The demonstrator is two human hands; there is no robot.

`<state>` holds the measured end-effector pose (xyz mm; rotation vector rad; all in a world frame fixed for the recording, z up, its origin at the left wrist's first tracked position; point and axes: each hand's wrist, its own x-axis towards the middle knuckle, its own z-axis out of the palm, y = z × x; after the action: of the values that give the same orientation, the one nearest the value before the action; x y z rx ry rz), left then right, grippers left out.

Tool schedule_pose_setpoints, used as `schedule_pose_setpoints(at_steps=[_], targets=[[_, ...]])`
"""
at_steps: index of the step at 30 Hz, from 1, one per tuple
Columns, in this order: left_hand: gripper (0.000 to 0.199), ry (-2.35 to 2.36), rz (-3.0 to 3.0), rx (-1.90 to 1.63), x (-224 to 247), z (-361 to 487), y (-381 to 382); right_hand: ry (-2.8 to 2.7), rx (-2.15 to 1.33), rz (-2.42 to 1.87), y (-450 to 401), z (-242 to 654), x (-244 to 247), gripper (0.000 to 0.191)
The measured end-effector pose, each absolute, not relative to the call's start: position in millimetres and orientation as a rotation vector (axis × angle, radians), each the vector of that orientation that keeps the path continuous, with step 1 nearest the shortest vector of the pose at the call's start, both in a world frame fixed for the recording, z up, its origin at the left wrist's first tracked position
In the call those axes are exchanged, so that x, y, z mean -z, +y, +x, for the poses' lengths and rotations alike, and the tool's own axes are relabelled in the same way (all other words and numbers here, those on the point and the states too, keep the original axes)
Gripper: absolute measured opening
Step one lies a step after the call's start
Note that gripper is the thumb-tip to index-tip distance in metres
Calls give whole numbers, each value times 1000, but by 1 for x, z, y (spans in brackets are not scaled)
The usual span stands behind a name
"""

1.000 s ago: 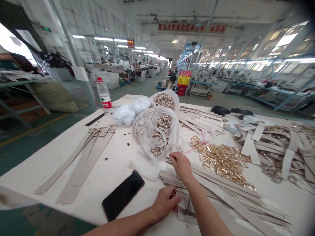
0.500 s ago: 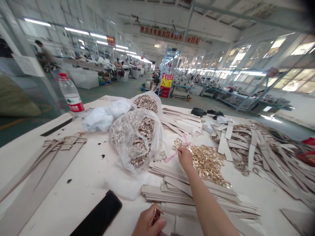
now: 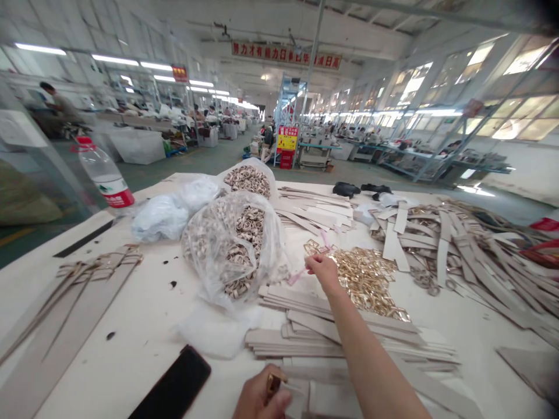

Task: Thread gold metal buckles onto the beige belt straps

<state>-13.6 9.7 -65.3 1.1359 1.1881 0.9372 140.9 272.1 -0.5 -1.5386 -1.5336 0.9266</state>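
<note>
**A:** There's the shift: the right hand has slid back off the heap of gold buckles and now hovers at its left edge, while the left hand has sunk to the very bottom of the view.

**B:** What are those right fingers doing?

**A:** Bunched close together, tips pointing left, right by a few loose buckles and a pink strand. Are they pinching anything? I can't tell from here.

**B:** And the left?

**A:** Curled in tight around a small gold buckle, which only partly shows. The frame edge cuts that hand off, just beside a stack of beige strips.

**B:** Where's the heap sitting?

**A:** On the white work table, just right of a clear plastic bag of ring-shaped pieces, with the stack running along its near side.

**B:** Anything else by the hands?

**A:** A black phone lies face up just left of the left hand, and a water bottle stands far off at the table's back corner.
</note>
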Motion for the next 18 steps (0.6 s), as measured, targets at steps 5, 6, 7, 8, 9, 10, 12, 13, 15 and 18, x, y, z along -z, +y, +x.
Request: schedule_pose_setpoints(at_steps=[5,6,7,8,9,10,12,13,15,18], targets=[[32,1178,1191,-1000,43,-13,17,-1240,-1197,-1373,132,180,-11,33],[32,1175,1174,-999,44,-12,20,-1182,-1224,-1363,101,182,-8,33],[33,1164,1143,-1002,46,-12,23,-1120,-1243,-1362,72,182,-3,31],[35,1149,1108,-1009,48,-11,26,-1049,-1253,-1367,47,179,3,31],[37,1133,1069,-1018,51,-11,29,-983,-1252,-1381,25,174,10,30],[38,1119,1034,-1027,52,-10,31,-926,-1240,-1401,8,166,19,31],[41,1097,999,-1043,53,-10,34,-865,-1214,-1429,-11,148,35,33],[42,1089,994,-1055,52,-10,35,-853,-1205,-1429,-15,139,41,34],[44,1077,1004,-1090,49,-11,35,-855,-1207,-1401,-16,122,48,33],[42,1059,1040,-1122,46,-13,33,-847,-1188,-1362,-13,109,51,33]])
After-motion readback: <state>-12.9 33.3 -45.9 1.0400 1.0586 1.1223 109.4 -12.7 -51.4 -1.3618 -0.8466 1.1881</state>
